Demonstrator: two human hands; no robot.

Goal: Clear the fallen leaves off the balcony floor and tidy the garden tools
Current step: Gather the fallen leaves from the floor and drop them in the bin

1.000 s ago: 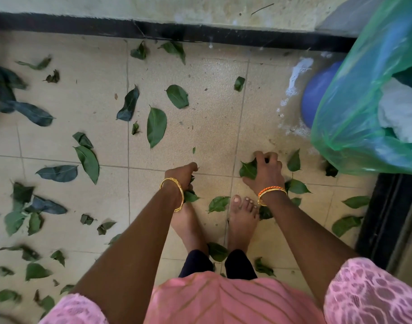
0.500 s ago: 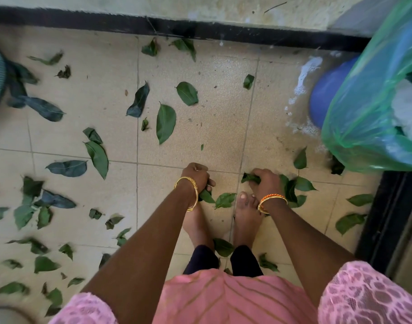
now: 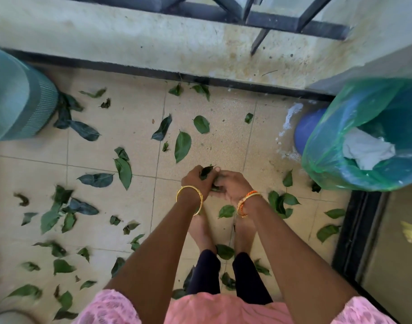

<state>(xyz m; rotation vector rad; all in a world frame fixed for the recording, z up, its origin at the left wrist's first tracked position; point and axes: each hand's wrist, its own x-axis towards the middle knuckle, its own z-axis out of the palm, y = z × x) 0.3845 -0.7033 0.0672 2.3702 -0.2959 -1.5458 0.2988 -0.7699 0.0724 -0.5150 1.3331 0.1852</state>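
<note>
Closest to us we see pink patterned sleeves and bare feet on the tiled balcony floor, with a few leaves lying between and around the ankles.

A bit further out, both hands meet over the floor, touching each other. The left hand, with a gold bangle on the wrist, has its grip curled round a small bunch of green leaves that pokes up out of the fist. The right hand, with an orange and gold bangle, is pressed against the left one, fingers bent toward the same bunch. We can see a bit of leaf at its fingertips, but honestly we can't tell if that grip is really clamped on anything.

Most of the fallen leaves are still on the floor: a thick scatter on the left side, a small cluster just right of the right wrist, and a few bigger ones past the hands, like the long one near the middle.

Off to the right sits a blue bin lined with a green plastic bag, with something white and crumpled inside. On the far left there's a teal ribbed pot with dark leaves at its base. Furthest away we've got the stained low wall and a dark metal railing on top.
</note>
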